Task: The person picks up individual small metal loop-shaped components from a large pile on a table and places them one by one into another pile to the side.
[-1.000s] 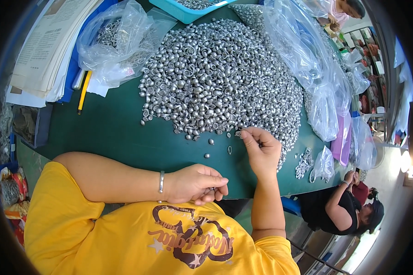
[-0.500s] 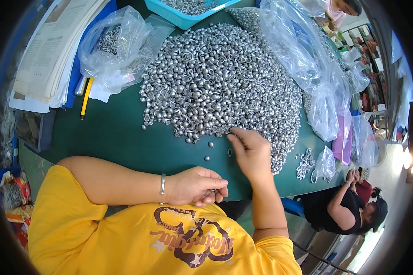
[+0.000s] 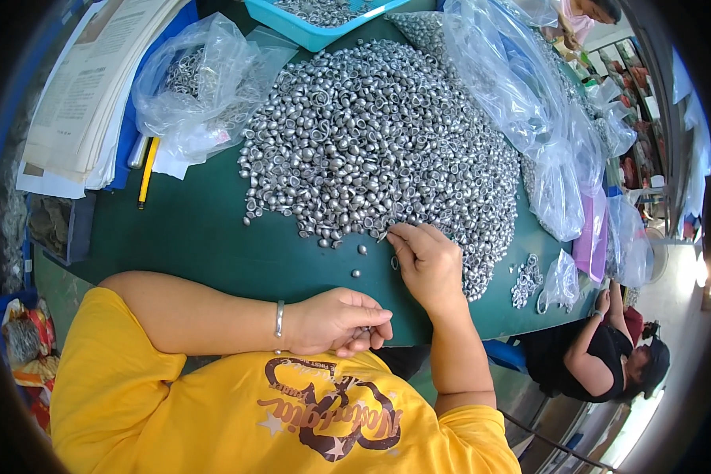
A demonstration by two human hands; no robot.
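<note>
A broad heap of small silver metal pieces (image 3: 371, 134), rounded and hollow like little domes or rings, lies on the green tabletop (image 3: 189, 237). At its near edge my right hand (image 3: 428, 265) pinches one small metal piece (image 3: 382, 235) between thumb and forefinger. My left hand (image 3: 336, 321), with a silver bangle on its wrist, rests palm inward at the table's front edge. Its fingers curl around a few small metal pieces, partly hidden. Two loose pieces (image 3: 356, 273) and a thin ring (image 3: 395, 262) lie between the hands and the heap.
Behind the heap stands a blue plastic basket (image 3: 312, 35) of similar parts. Clear plastic bags (image 3: 193, 87) and a yellow pencil-like stick (image 3: 148, 174) lie left, beside stacked papers (image 3: 95, 87). More bags (image 3: 557, 189), a purple container (image 3: 591, 237) and a small ring pile (image 3: 526, 280) sit right. Other people work nearby.
My right hand has shifted slightly left and toward me, and a small metal piece now shows at its fingertips. My left hand has stayed in place.
</note>
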